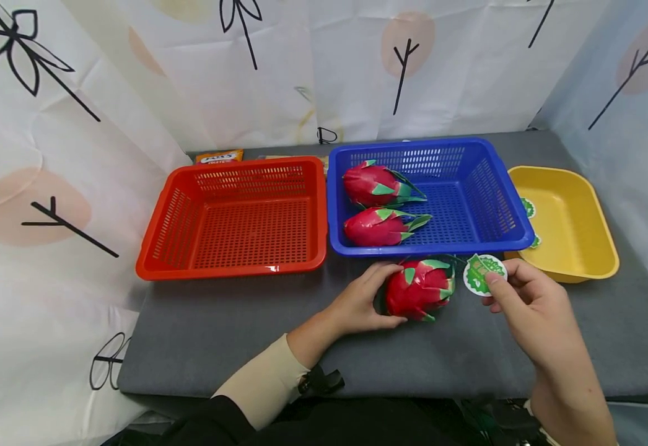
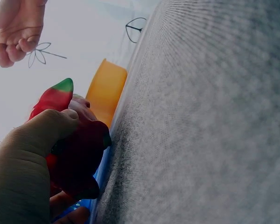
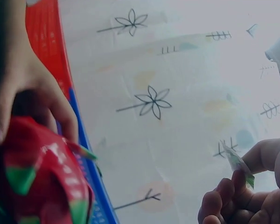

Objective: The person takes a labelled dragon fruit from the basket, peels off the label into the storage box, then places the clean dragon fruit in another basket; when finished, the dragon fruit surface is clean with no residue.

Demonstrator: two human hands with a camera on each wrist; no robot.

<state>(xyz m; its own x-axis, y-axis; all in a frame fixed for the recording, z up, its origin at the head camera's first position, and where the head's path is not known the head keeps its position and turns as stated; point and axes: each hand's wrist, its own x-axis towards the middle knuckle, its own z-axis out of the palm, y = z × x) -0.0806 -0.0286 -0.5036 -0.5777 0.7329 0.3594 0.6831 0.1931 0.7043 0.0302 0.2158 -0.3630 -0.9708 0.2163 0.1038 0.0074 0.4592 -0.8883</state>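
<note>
My left hand [image 1: 364,301] grips a red dragon fruit [image 1: 420,288] with green-tipped scales, low over the grey table in front of the blue basket. In the left wrist view, the thumb lies across the same dragon fruit [image 2: 79,149]. Just to its right, my right hand [image 1: 541,303] pinches a round green-and-white label [image 1: 482,275] between thumb and fingers. The label [image 3: 238,164] appears nearly edge-on in the right wrist view. Two more dragon fruits, one [image 1: 376,184] behind the other [image 1: 376,227], lie in the left part of the blue basket [image 1: 413,251].
A red basket [image 1: 232,272] stands left of the blue one. At the right is a yellow tub [image 1: 575,217], with round green labels [image 1: 528,207] along its left side. An orange packet [image 1: 220,157] lies behind the red basket. Patterned white cloth [image 1: 346,68] hangs behind the grey table [image 1: 246,334].
</note>
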